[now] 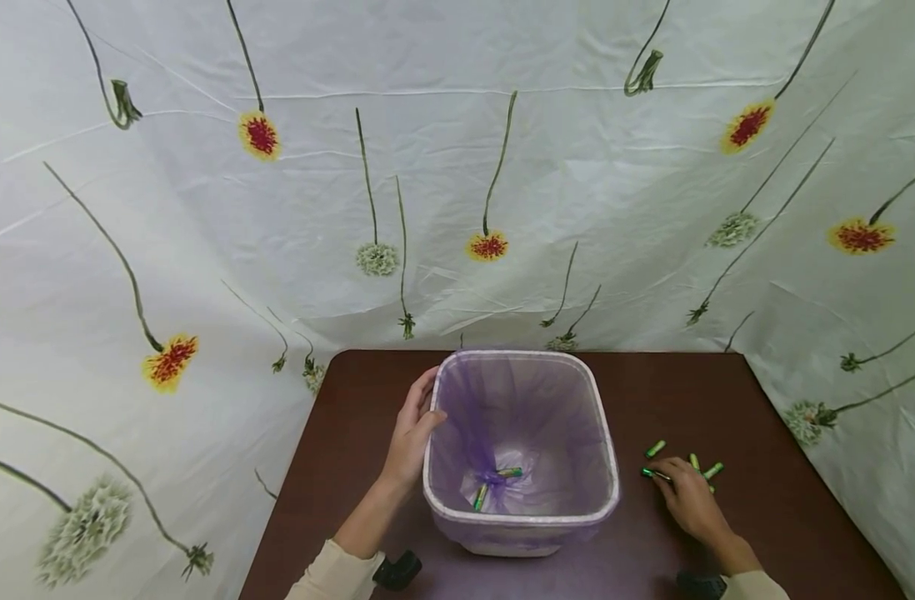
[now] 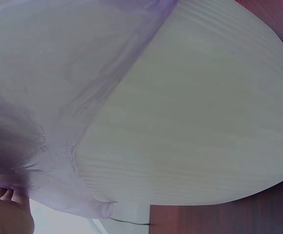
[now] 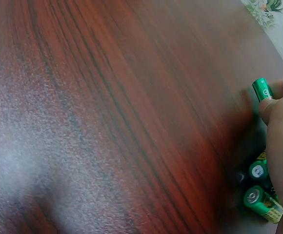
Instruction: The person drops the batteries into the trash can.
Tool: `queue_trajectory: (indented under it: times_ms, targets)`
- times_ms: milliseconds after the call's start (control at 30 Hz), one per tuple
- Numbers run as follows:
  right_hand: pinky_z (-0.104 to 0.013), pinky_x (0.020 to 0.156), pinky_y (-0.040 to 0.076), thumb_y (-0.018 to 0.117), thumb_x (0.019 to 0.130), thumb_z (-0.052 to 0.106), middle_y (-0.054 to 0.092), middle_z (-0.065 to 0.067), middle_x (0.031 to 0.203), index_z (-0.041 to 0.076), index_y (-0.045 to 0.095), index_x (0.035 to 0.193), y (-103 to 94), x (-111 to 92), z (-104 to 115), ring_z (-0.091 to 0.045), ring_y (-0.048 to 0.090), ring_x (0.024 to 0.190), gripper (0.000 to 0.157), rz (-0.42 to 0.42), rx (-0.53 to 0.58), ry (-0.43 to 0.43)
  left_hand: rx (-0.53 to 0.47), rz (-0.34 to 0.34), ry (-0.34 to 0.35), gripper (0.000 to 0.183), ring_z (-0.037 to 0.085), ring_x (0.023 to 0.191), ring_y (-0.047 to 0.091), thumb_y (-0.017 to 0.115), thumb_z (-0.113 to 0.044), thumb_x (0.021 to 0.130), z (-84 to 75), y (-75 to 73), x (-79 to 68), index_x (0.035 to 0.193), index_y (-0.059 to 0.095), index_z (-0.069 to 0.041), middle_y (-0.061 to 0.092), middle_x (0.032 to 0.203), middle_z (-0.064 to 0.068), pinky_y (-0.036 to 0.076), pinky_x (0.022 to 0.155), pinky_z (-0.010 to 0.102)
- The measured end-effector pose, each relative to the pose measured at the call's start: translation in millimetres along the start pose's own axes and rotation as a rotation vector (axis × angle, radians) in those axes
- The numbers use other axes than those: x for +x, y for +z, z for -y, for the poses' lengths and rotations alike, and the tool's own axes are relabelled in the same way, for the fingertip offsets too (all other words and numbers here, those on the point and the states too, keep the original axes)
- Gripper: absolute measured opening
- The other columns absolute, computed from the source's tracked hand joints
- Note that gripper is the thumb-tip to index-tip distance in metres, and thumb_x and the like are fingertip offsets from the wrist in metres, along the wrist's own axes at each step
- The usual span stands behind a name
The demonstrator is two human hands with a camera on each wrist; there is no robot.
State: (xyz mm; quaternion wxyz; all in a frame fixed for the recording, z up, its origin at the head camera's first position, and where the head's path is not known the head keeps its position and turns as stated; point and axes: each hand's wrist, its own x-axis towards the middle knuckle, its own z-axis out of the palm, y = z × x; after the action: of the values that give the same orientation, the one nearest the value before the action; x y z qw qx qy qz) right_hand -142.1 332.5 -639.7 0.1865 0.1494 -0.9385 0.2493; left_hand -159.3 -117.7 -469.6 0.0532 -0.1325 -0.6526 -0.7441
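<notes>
A pale bin (image 1: 517, 533) lined with a thin purple bag (image 1: 555, 417) stands on the table. My left hand (image 1: 410, 433) grips its left rim, thumb over the edge and fingers along the outside; the left wrist view shows the bin's side (image 2: 190, 107) close up and part of the hand (image 2: 7, 214). To the right of the bin, my right hand (image 1: 690, 497) pinches a green battery (image 3: 262, 89) between thumb and finger. Beside and partly under that hand lie several more batteries (image 1: 656, 448). Two batteries (image 1: 509, 472) rest on the liner at the bin's bottom.
The dark brown wooden table (image 1: 367, 400) runs back to a white flower-printed cloth (image 1: 442, 167), which also hangs at both sides. A black wrist strap (image 1: 399, 571) shows at the left sleeve.
</notes>
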Motion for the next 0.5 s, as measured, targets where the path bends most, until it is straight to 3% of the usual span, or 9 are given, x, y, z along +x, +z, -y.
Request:
queue_trajectory:
  times_ms: [200, 500]
  targets:
    - [-0.032, 0.063, 0.051, 0.082, 0.077, -0.011, 0.067, -0.003, 0.094, 0.006, 0.08, 0.098, -6.9, 1.2, -3.1, -0.02, 0.063, 0.079, 0.027, 0.009, 0.027, 0.033, -0.006, 0.006, 0.002, 0.063, 0.032, 0.146, 0.035, 0.045, 0.006, 0.094, -0.2, -0.1, -1.2, 0.156, 0.034, 0.002, 0.035, 0.161, 0.019, 0.041, 0.105, 0.024]
    - [-0.029, 0.06, 0.051, 0.083, 0.076, -0.01, 0.066, -0.003, 0.093, 0.005, 0.08, 0.097, -20.3, 5.3, -3.4, -0.013, 0.062, 0.075, 0.026, 0.032, 0.061, 0.033, -0.013, 0.005, 0.005, 0.063, 0.032, 0.146, 0.034, 0.045, 0.006, 0.094, 2.0, -0.4, -0.5, 0.156, 0.034, 0.003, 0.035, 0.161, 0.02, 0.04, 0.106, 0.024]
